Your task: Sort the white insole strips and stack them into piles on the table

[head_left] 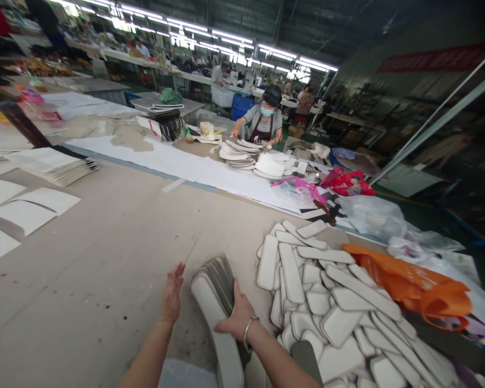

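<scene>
A long stack of flat white padded pieces [215, 302] stands on edge on the beige worktable [105, 258] in front of me. My right hand [238, 315], with a metal bangle on the wrist, rests on the stack's right side and presses against it. My left hand [172, 293] is held flat with straight fingers just left of the stack, close to it but apart. To the right lies a big loose heap of the same white pieces [331, 307].
An orange plastic bag [412, 285] lies right of the heap, with clear and pink bags [303, 186] behind. White sheets [24, 210] and a stack of them [54, 164] lie at left. A masked person [264, 121] works at the far end among piled white pieces.
</scene>
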`<state>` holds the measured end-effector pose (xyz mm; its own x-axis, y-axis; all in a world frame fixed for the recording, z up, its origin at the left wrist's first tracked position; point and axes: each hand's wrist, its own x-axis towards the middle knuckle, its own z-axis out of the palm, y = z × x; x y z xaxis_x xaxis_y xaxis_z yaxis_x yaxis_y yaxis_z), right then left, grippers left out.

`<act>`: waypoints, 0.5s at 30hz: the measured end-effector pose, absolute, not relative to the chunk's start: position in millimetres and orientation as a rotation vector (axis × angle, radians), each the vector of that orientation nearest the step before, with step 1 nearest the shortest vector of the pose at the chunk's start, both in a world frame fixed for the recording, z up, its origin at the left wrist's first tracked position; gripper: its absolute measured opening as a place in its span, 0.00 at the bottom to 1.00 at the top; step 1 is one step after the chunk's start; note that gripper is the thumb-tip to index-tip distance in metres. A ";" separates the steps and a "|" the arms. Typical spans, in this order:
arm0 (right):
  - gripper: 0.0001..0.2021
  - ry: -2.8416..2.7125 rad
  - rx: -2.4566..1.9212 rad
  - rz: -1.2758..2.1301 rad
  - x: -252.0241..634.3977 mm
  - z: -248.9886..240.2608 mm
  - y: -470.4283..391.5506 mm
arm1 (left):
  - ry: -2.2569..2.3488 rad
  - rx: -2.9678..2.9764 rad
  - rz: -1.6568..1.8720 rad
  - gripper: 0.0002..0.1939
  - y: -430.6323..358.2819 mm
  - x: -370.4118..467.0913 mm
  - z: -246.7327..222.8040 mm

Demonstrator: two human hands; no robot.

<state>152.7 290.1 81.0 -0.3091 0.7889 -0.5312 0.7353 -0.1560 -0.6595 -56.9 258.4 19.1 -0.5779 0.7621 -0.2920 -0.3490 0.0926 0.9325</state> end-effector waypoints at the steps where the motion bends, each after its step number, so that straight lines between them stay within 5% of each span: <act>1: 0.65 -1.775 -1.746 1.684 147.7 80.0 299.2 | 1.482 0.380 1.633 0.34 258.6 -55.3 20.8; 4: 0.52 -1.185 -1.370 2.091 122.2 72.9 326.3 | 1.355 0.444 1.531 0.32 264.8 -48.4 26.2; 7: 0.38 -0.959 -1.141 2.128 89.9 60.0 348.4 | 1.301 0.597 1.417 0.32 283.5 -46.4 36.2; 15: 0.35 -0.819 -1.215 2.002 44.4 26.7 372.9 | 1.439 0.810 1.364 0.34 298.6 -71.8 43.1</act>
<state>44.4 372.9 26.7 -0.3603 0.7844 -0.5048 -0.2056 -0.5946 -0.7773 -71.8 298.6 43.1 -0.3200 0.9273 -0.1941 -0.1445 0.1547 0.9773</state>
